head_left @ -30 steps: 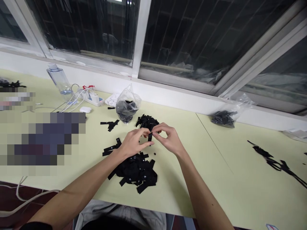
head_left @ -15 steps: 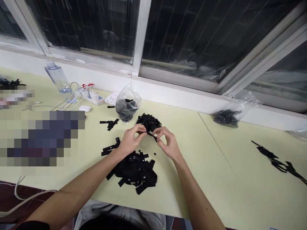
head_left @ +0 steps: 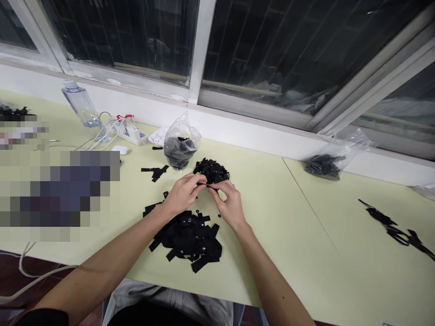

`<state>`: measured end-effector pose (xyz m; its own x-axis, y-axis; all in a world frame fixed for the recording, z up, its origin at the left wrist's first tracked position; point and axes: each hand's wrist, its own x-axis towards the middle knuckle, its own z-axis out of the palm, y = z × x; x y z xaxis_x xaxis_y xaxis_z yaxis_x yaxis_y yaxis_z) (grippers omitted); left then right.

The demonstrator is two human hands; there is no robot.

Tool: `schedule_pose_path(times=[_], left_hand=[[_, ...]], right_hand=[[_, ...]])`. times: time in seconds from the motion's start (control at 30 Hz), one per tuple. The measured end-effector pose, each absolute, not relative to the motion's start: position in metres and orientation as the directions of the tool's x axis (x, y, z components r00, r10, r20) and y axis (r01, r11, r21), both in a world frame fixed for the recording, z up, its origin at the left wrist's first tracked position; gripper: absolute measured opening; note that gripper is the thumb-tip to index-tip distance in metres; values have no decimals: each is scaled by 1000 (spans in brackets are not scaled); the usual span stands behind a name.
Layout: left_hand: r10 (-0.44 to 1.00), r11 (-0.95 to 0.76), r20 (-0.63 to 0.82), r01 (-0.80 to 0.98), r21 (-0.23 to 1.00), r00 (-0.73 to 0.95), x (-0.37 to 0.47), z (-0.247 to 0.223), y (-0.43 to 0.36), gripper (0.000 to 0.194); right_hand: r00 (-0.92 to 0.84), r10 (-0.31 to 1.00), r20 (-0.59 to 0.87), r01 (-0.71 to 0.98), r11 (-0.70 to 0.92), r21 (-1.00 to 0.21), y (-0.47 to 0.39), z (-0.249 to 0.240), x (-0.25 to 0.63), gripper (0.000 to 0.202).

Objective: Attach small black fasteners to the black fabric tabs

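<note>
Between both hands is a short black fabric strap (head_left: 208,185), pinched close to its middle. My left hand (head_left: 183,192) grips it between thumb and fingertips, and my right hand (head_left: 229,202) pinches it from the other side, the fingertips nearly meeting. Much of the strap is hidden by the fingers. Just beyond the hands lies a small heap of black straps (head_left: 212,170). Closer to my body spreads a larger pile of black straps (head_left: 190,240), some with small shiny studs. A small black ring (head_left: 219,216) lies on the table below my right hand.
A clear plastic bag (head_left: 181,147) with black pieces stands behind the heap. Loose straps (head_left: 155,172) lie left of it. Farther left are a power strip (head_left: 134,135) with cables and a plastic bottle (head_left: 81,106). Another bag (head_left: 324,165) and black strips (head_left: 380,216) lie right.
My right hand has moved left and slightly up, closing on the strap near my left fingertips. Before, the strap stretched between the hands, which were farther apart.
</note>
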<state>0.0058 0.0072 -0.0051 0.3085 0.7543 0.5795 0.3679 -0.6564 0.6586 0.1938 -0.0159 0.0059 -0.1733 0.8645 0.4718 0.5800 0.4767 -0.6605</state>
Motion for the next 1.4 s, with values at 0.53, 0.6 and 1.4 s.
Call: schedule_pose_path(times=[0.53,0.6,1.4], left_hand=[[695,-678,658,571,463,291,13,-5,2,18],[704,-670,642,583,460,304,13,-7,2,19],[761,-611,582,618,494,287,8,-8,6,19]], right_hand=[[198,921,334,401,235,-885,-21,-2,177,21],[160,914,372,433,274,-859,-23,-3,175,22],[-108,839,533,572,491,-657,-17,1,183,31]])
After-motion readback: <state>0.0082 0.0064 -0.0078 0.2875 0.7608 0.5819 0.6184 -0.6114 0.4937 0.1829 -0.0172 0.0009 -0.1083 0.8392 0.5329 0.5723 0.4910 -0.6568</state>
